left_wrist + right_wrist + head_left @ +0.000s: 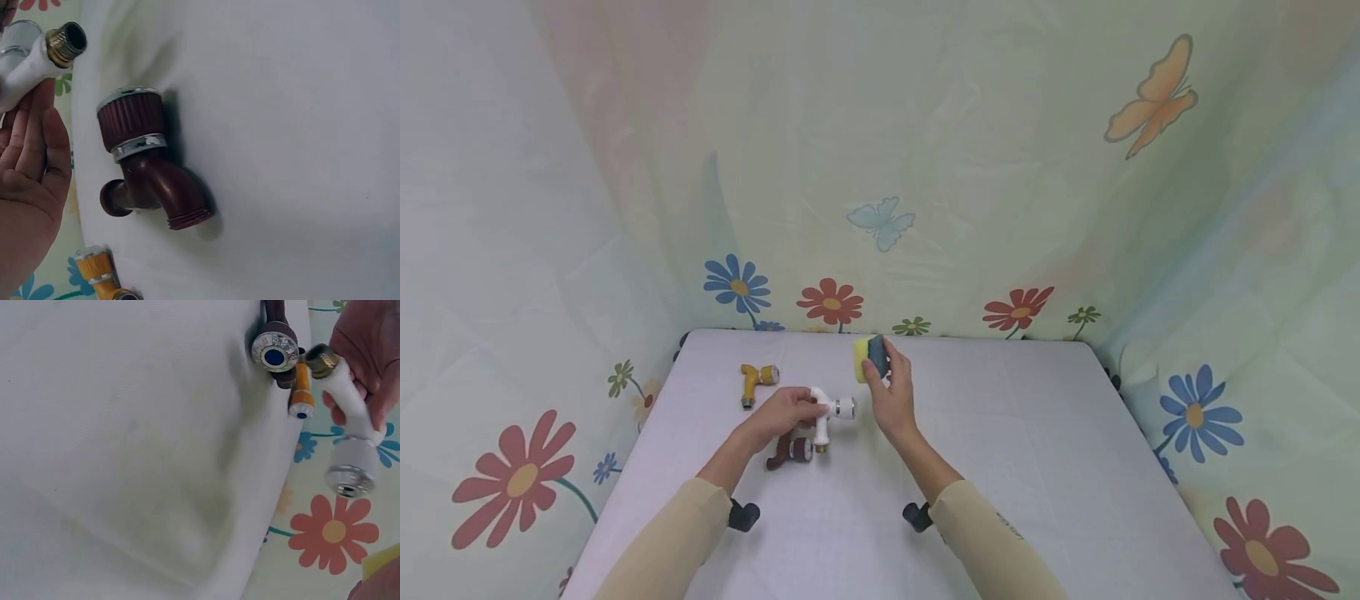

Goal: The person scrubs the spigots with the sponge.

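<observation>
Biggest thing here is the fabric backdrop, pale green with printed daisies and butterflies, wrapping the back and both sides. In front of it is a table under a white cloth, its far edge right up against the fabric.

Two beige sleeves come in from the near side. The left hand grips a white tap around its body, holding it up over the table left of the middle, brass threaded end toward the near side and chrome-capped handle toward the right edge. The right hand pinches a sponge between thumb and fingers, also off the cloth, just beside the tap but not touching it (yellow foam facing left, dark blue-green scouring side facing right).

Two more taps lie on the table. The maroon one is close by the left hand, on its near side; the mustard-yellow tap sits nearer the far left corner. Both have a dark blue dot on the handle cap.

Smallest bits: two black pieces beside the sleeves (can't tell what they are).
</observation>
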`<state>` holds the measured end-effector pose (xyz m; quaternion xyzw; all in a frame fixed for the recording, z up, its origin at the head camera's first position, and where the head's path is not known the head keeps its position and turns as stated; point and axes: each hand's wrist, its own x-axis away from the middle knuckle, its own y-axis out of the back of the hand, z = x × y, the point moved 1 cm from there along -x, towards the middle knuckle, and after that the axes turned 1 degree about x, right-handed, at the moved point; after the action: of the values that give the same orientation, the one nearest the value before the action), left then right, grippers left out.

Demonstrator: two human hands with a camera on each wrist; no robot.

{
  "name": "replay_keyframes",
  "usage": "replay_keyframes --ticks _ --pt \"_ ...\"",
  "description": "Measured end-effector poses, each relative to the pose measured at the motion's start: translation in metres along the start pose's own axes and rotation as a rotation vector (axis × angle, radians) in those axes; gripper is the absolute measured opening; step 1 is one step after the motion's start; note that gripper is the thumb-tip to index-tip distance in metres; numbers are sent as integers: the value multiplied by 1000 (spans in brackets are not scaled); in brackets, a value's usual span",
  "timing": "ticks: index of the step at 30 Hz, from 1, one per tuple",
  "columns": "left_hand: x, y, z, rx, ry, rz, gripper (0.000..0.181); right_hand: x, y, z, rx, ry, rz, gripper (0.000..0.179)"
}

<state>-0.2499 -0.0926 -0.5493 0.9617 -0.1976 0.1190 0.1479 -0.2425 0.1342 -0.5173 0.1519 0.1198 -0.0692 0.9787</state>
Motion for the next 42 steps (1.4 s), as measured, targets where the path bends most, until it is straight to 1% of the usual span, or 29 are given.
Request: replay_keyframes --ticks 3,6,8,12,15,18,22,25,28,30,33,35,38,40,42 --pt "-4 -4 6 -57 13 9 34 1 0 -2 0 -21 15 68" --pt "-7 -7 11 -78 22 31 31 3 0 -2 10 -34 29 70" --pt "-7 -9 13 -86 17 44 30 4 0 -2 24 -20 37 71" --pt "-7 -12 14 -120 3 44 28 5 -1 -2 72 31 43 72" --pt "-7 -13 13 -146 3 41 28 5 -2 -1 85 47 39 72" --pt "-7 -13 14 -157 5 45 28 6 -2 -1 77 37 45 72" --pt "-6 -14 13 -177 -3 49 28 7 -1 -2 68 15 78 72" --pt "-5 -16 12 -199 -3 48 34 7 -1 -3 84 13 92 71" --pt "-4 -17 11 -222 9 34 43 8 -1 -4 102 2 98 73" --pt "-4 -16 11 -251 3 18 45 8 -1 -4 111 -6 98 74" --pt "-5 -14 10 -309 -9 -6 43 8 -1 -4 116 -11 94 75" --pt "-5 -12 9 -333 -16 -9 41 8 0 -5 118 -9 91 74" --pt "-6 -9 8 -343 0 -6 39 9 1 -6 118 -5 87 73" --pt "-7 -7 8 -351 15 -17 37 9 1 -7 119 -6 86 73" --pt "-9 -6 8 -375 15 -34 36 9 2 -7 119 -7 84 73"
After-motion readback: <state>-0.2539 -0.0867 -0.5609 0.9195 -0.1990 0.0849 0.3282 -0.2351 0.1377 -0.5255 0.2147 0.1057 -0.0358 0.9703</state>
